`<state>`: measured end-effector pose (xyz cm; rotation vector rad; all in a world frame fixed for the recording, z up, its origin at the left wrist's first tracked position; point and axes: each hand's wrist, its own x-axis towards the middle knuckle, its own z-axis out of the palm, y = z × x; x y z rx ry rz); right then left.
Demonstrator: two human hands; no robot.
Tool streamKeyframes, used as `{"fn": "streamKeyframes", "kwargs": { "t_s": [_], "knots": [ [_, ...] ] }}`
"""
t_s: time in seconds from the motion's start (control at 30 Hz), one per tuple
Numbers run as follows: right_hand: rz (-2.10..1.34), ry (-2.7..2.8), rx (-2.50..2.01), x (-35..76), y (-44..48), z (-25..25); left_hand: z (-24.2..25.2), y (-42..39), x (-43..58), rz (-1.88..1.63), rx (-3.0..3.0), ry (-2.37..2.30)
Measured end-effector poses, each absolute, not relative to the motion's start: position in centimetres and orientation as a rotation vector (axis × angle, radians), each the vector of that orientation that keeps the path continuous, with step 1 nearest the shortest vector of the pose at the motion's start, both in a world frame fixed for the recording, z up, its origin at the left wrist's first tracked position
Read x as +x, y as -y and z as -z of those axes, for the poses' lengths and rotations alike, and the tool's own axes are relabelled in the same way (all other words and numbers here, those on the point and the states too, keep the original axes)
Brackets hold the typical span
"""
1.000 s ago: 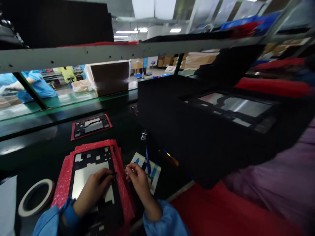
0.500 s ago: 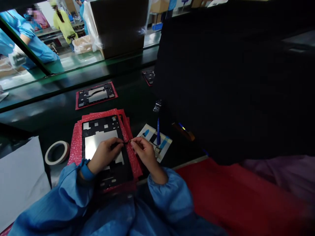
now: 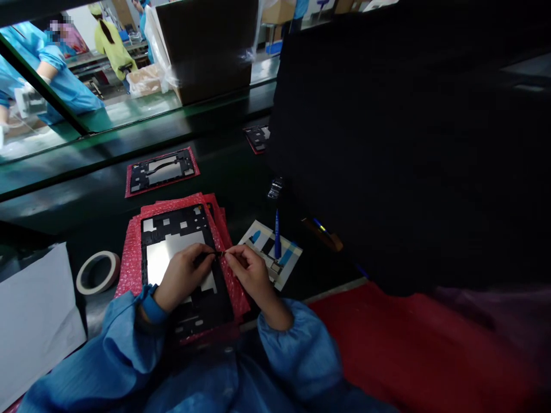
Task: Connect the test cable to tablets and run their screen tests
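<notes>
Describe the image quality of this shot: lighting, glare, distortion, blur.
Head view: the wide-angle lens bows the long dark workbench towards the frame edges; the large matte black panel at right sinks into near-solid shadow, showing no detail; the silver metal plate carries soft glare; the left hand and right hand, pinching a thin black strip, look fairly sharp.

I see a frame (image 3: 176, 226) on stacked bubble-wrap pads (image 3: 131, 275), with a tape roll (image 3: 98, 273) to their left and a pen (image 3: 278, 235) on a card (image 3: 258, 241) to their right. A second frame (image 3: 161, 171) lies behind them.
</notes>
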<state>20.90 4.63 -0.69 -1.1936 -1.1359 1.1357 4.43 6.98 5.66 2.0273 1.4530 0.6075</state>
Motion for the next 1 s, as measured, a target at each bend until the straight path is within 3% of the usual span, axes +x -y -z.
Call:
{"fn": "streamKeyframes", "kwargs": {
  "t_s": [0.6, 1.0],
  "knots": [
    [-1.077, 1.172, -1.188, 20.31, -4.55, 0.74, -5.23, -6.68, 4.65, -0.621, 2.155, -1.382],
    [-1.239, 1.019, -1.170, 20.65, -4.74, 0.43, -5.26, -6.83, 4.58, -0.631, 2.124, -1.386]
  ]
}}
